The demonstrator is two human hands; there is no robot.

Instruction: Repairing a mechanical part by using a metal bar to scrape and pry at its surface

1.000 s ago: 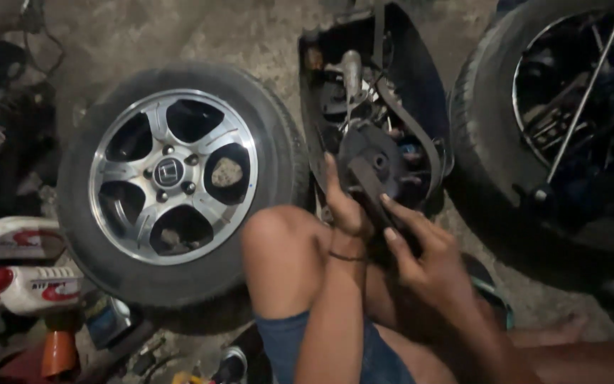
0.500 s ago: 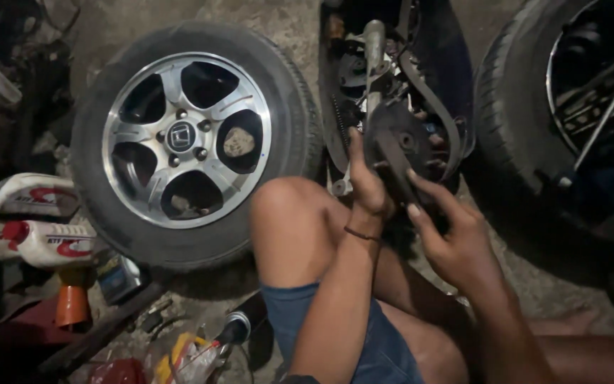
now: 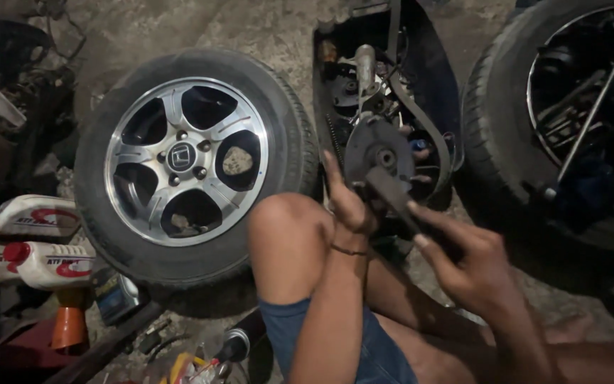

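Item: round metal pulley disc (image 3: 379, 151), right of the alloy wheel (image 3: 186, 162). My left hand (image 3: 346, 203) steadies its rim; my right hand (image 3: 467, 259) grips a dark tool handle (image 3: 392, 192) at its hub. Heavy, rigid, likely greasy; hold by the rim.

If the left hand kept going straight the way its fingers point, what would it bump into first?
The left hand points up along the edge of the round metal disc. It would probably meet the dark engine parts just above, though depth is hard to judge.

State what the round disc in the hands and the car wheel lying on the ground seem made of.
Round grey disc: probably bare metal, with a dull sheen and a hub at its middle. Five-spoke car wheel: bright silver rim, likely alloy, ringed by a matte black rubber tyre.
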